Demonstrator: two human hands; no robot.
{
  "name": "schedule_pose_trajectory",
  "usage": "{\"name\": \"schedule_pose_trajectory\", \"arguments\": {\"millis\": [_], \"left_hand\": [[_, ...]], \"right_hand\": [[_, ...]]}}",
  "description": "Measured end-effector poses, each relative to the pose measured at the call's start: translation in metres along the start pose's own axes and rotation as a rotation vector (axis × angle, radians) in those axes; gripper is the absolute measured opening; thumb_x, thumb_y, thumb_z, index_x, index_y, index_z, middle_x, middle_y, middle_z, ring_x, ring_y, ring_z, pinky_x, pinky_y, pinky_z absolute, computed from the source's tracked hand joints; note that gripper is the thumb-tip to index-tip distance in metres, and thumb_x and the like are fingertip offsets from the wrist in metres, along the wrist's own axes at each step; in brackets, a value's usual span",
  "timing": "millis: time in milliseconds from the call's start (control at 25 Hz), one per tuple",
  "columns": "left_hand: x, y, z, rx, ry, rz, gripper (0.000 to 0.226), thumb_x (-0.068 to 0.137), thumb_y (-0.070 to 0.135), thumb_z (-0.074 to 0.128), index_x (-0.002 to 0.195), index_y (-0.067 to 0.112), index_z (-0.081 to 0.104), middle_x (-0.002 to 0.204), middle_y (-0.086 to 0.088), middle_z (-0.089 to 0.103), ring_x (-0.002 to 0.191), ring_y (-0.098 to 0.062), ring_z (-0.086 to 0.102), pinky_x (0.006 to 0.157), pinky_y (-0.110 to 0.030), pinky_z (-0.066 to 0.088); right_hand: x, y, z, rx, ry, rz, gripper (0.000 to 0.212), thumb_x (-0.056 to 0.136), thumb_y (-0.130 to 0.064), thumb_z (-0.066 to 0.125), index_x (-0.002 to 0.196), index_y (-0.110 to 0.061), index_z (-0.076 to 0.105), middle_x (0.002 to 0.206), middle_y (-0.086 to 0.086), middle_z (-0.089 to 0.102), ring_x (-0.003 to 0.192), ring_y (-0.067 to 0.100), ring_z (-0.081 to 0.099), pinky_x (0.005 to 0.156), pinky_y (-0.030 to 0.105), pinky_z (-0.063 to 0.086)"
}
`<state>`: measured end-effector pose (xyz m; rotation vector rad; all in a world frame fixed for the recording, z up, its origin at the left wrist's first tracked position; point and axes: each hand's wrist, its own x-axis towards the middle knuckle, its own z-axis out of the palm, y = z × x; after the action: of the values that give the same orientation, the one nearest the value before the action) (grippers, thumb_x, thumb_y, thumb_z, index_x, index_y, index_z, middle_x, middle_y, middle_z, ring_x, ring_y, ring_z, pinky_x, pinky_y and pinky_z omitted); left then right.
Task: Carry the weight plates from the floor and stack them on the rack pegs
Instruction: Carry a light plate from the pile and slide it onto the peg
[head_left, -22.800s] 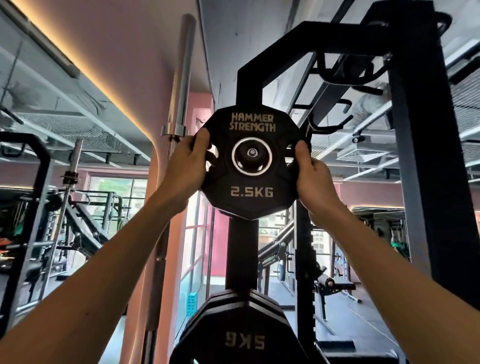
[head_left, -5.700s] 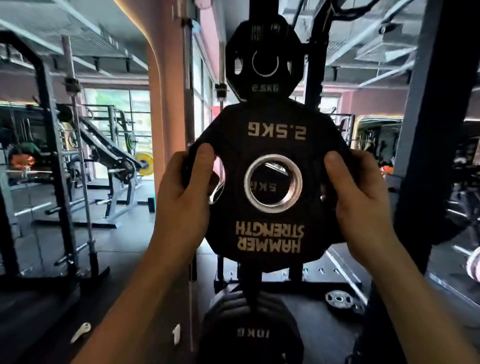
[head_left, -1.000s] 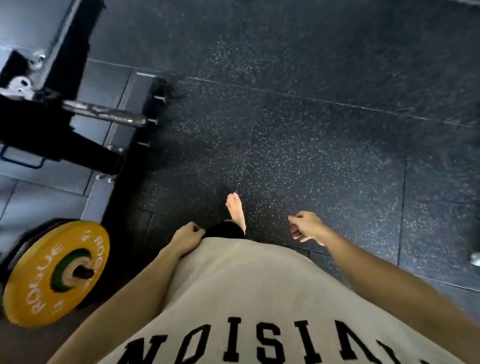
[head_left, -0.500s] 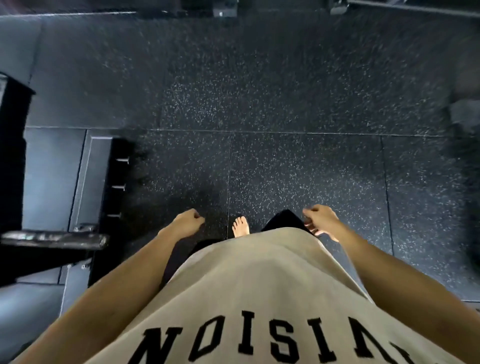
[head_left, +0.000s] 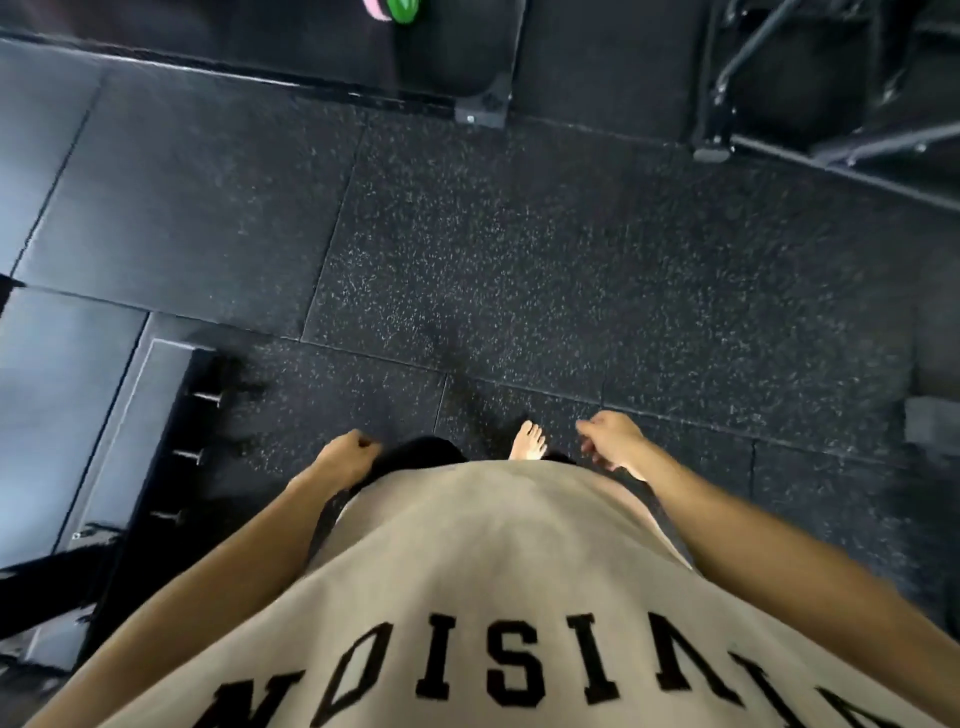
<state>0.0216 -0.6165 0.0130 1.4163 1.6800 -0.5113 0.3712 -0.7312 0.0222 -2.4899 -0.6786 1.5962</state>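
Black speckled rubber floor (head_left: 519, 249) below me. Left hand (head_left: 345, 457) and right hand (head_left: 613, 439) hang loosely curled, holding nothing (one bare foot (head_left: 529, 441) between). I see no weight plate.

Your left hand (head_left: 347, 457) and right hand (head_left: 613, 439) hang either side of your bare foot (head_left: 529, 441) on the floor (head_left: 519, 260), a rack base (head_left: 171, 441) at left, a metal frame (head_left: 779, 104) far right ahead.

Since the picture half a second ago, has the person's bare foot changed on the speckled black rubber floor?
Yes. The bare foot showing ahead of the beige shirt now lies nearer the right hand; earlier it sat midway.
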Motion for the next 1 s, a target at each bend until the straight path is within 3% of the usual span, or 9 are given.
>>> {"name": "schedule_pose_trajectory", "arguments": {"millis": [160, 440, 600, 760, 840, 1000], "left_hand": [[0.041, 0.031, -0.034, -0.165, 0.094, -0.102, 0.036, 0.098, 0.03, 0.049, 0.118, 0.002, 0.061, 0.126, -0.018, 0.062, 0.114, -0.034, 0.057, 0.087, -0.034, 0.043], [0.156, 0.067, -0.134, -0.306, -0.048, -0.163, 0.039, 0.101, 0.029, 0.043, 0.129, 0.005, 0.057, 0.137, -0.012, 0.055, 0.126, -0.032, 0.05, 0.096, -0.031, 0.041], [0.216, 0.064, -0.263, -0.502, 0.09, -0.233, 0.031, 0.097, 0.024, 0.05, 0.114, 0.0, 0.061, 0.115, -0.02, 0.066, 0.102, -0.035, 0.064, 0.081, -0.037, 0.051], [0.27, 0.052, -0.372, -0.699, 0.213, -0.238, 0.034, 0.097, 0.026, 0.051, 0.115, -0.002, 0.058, 0.113, -0.025, 0.066, 0.104, -0.04, 0.065, 0.092, -0.047, 0.053], [0.294, 0.047, -0.407, -0.757, 0.238, -0.27, 0.034, 0.097, 0.025, 0.05, 0.115, -0.003, 0.058, 0.112, -0.026, 0.066, 0.105, -0.042, 0.064, 0.093, -0.05, 0.053], [0.331, 0.036, -0.449, -0.712, 0.045, -0.376, 0.037, 0.099, 0.028, 0.049, 0.125, 0.002, 0.053, 0.124, -0.022, 0.062, 0.114, -0.04, 0.06, 0.095, -0.047, 0.049]], "right_hand": [[0.06, -0.103, -0.057, -0.171, -0.068, -0.041, 0.019, 0.098, -0.028, 0.053, 0.084, -0.015, 0.054, 0.07, 0.005, 0.06, 0.051, 0.017, 0.051, 0.048, 0.023, 0.037], [0.168, -0.31, -0.082, -0.374, -0.138, -0.107, 0.019, 0.1, -0.03, 0.05, 0.097, -0.012, 0.056, 0.081, 0.006, 0.063, 0.066, 0.019, 0.061, 0.052, 0.026, 0.045], [0.215, -0.456, -0.07, -0.432, -0.08, -0.21, 0.026, 0.097, -0.031, 0.055, 0.092, -0.007, 0.065, 0.084, 0.01, 0.067, 0.066, 0.022, 0.058, 0.053, 0.028, 0.041], [0.243, -0.591, -0.038, -0.465, -0.121, -0.323, 0.024, 0.097, -0.028, 0.057, 0.077, -0.014, 0.06, 0.074, 0.007, 0.065, 0.058, 0.017, 0.053, 0.051, 0.027, 0.039], [0.265, -0.652, -0.018, -0.554, -0.142, -0.347, 0.021, 0.096, -0.028, 0.059, 0.08, -0.014, 0.062, 0.072, 0.003, 0.064, 0.064, 0.018, 0.056, 0.059, 0.028, 0.042], [0.31, -0.782, 0.024, -0.751, -0.204, -0.395, 0.016, 0.095, -0.027, 0.059, 0.09, -0.012, 0.064, 0.081, 0.003, 0.062, 0.083, 0.021, 0.057, 0.073, 0.028, 0.039]]}}
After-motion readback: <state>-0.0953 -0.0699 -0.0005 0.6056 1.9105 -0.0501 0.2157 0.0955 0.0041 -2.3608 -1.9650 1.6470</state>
